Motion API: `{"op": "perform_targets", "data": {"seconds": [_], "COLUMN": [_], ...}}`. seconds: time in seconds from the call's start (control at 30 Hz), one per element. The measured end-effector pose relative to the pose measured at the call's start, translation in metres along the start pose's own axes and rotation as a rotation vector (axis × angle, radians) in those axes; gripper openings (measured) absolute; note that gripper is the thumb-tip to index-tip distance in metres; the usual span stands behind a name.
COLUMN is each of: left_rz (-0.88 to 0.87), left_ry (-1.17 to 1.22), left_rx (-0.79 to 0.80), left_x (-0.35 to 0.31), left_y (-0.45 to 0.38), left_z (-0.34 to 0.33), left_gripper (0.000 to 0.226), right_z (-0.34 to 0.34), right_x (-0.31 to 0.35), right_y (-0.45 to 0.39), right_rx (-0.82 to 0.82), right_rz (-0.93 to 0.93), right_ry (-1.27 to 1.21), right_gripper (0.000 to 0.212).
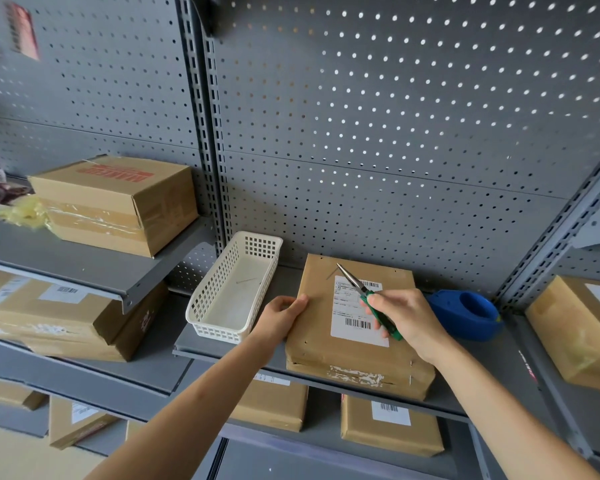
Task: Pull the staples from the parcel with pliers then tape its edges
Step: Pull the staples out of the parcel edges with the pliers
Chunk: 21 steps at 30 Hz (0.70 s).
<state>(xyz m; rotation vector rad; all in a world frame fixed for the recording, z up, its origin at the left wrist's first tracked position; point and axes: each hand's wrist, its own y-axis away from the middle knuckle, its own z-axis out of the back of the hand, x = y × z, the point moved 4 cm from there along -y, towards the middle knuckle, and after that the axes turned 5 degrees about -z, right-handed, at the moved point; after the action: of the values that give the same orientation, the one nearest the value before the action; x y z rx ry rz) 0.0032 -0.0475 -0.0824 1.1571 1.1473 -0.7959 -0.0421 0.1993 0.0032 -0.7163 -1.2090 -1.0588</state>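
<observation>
A flat brown parcel (312, 337) with a white barcode label lies on the grey shelf (492, 368). My left hand (283, 315) grips its left edge, thumb on top. My right hand (406, 318) holds green-handled needle-nose pliers (364, 294). Their metal tip points up-left at a thin staple near the parcel's far left corner. Small staples show on the parcel's front right side. A blue tape dispenser (468, 318) sits just right of the parcel.
A white perforated basket (205, 306) stands left of the parcel with a thin pulled staple inside. Cardboard boxes fill the left shelves, the shelf below and the far right. A grey pegboard wall backs the shelf.
</observation>
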Motion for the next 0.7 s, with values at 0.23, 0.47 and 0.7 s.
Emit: {"op": "perform_targets", "data": {"seconds": [0.23,0.47,0.7], "left_rz": [0.035,0.025,0.021], "left_ry": [-0.005,-0.037,-0.077], "left_rx": [-0.024,-0.021,-0.042], "left_x": [-0.004,-0.009,-0.008], "left_y": [0.003,0.008,0.006], "left_z": [-0.003,-0.002,-0.002], "left_gripper": [0.057,0.055,0.054], "right_z": [-0.002,-0.010,-0.022], "right_x": [0.015,0.017,0.022], "right_y": [-0.041,-0.083,-0.111], "right_rx": [-0.035,-0.015,0.000], "right_rz": [-0.004,-0.071,-0.050], "right_ry": [0.005,-0.039,0.025], "right_gripper": [0.031,0.029,0.028]}}
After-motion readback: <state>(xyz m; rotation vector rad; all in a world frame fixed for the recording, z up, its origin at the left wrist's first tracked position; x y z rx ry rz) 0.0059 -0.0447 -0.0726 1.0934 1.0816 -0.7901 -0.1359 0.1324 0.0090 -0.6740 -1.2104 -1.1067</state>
